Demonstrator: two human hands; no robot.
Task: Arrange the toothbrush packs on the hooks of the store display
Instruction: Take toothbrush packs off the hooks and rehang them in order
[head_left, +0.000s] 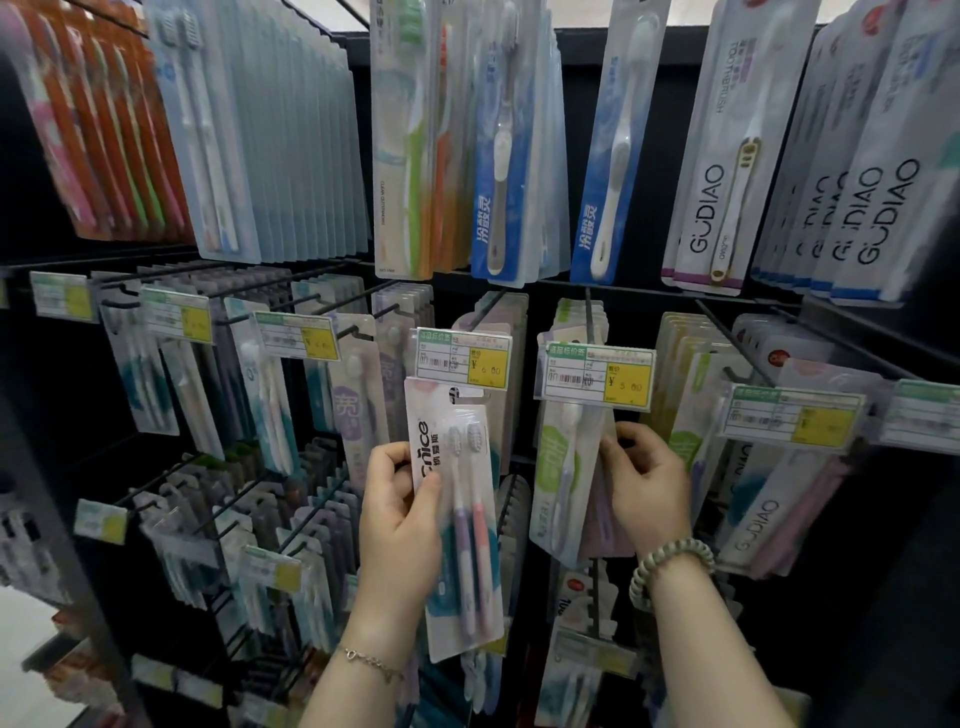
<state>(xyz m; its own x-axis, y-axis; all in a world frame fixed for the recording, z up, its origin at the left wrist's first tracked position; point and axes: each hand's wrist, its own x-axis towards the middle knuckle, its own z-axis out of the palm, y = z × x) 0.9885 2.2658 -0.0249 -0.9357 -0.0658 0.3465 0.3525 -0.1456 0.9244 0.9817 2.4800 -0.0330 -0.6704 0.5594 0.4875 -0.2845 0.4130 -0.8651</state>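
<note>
A twin toothbrush pack (462, 519) is held upright before a store display, long axis vertical, and is gripped at its left edge by the left hand (400, 525), with the thumb on its front. Its hanging slot is at the top, just below a price tag (462, 359) fronting a black hook (485, 310), which lies above and behind the grip. The edge of a green pack (561, 467), hung on the next hook rightward, is pinched by the right hand (649, 483).
</note>
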